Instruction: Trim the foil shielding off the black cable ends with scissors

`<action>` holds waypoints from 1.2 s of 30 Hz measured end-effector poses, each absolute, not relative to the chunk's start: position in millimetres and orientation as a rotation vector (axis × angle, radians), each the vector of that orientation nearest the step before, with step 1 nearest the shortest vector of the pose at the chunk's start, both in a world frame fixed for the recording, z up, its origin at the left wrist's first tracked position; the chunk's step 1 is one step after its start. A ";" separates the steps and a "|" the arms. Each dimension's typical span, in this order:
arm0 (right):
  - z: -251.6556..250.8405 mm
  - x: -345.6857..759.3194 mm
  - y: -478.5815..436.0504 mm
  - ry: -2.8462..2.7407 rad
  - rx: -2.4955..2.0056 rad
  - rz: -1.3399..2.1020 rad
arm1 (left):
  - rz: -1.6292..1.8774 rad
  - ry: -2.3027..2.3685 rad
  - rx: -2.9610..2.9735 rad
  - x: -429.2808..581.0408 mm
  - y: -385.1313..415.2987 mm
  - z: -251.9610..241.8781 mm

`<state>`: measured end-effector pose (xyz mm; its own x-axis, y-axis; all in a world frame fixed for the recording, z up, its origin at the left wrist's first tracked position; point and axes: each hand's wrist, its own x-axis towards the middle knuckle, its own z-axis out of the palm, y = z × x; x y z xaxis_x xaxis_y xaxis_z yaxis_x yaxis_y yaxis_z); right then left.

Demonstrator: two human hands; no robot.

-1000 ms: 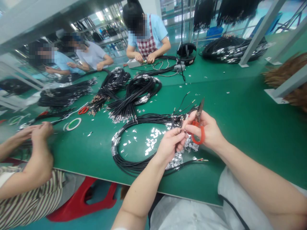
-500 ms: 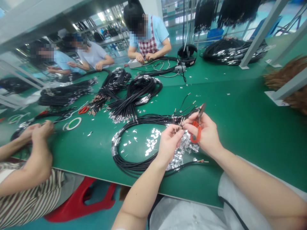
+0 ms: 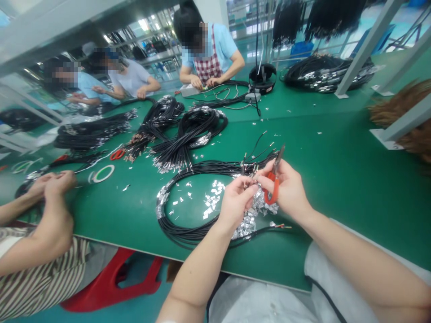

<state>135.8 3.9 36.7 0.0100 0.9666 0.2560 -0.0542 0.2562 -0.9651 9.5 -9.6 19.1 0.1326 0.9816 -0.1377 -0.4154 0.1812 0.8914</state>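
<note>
The left hand (image 3: 237,204) was closed in a tight pinch on thin black cable ends (image 3: 251,172) with small metal tips, held between the two hands. The right hand (image 3: 289,188) curled close beside it, its lower fingers wrapped around orange-red handled scissors (image 3: 272,190) with steel blades (image 3: 279,154) pointing up and away. Tucking the scissors into the palm seemingly left the right fingertips free to steady the ends. Those ends rose from a looped coil of black insulated cable (image 3: 188,235) lying on the green surface (image 3: 340,188) just below and left of the hands, and crumpled silver foil scraps (image 3: 249,222) lay directly beneath them.
</note>
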 end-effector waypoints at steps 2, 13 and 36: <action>35.5 142.6 6.6 -1.521 -1.072 0.884 | 1.225 0.895 0.793 6.7 -7.6 21.8; 28.0 154.9 14.4 -2.271 -1.190 0.315 | 1.222 0.850 0.693 -4.2 -4.6 26.0; 41.1 135.5 5.5 -1.300 -0.925 1.109 | 1.214 0.871 0.819 7.4 -12.6 15.9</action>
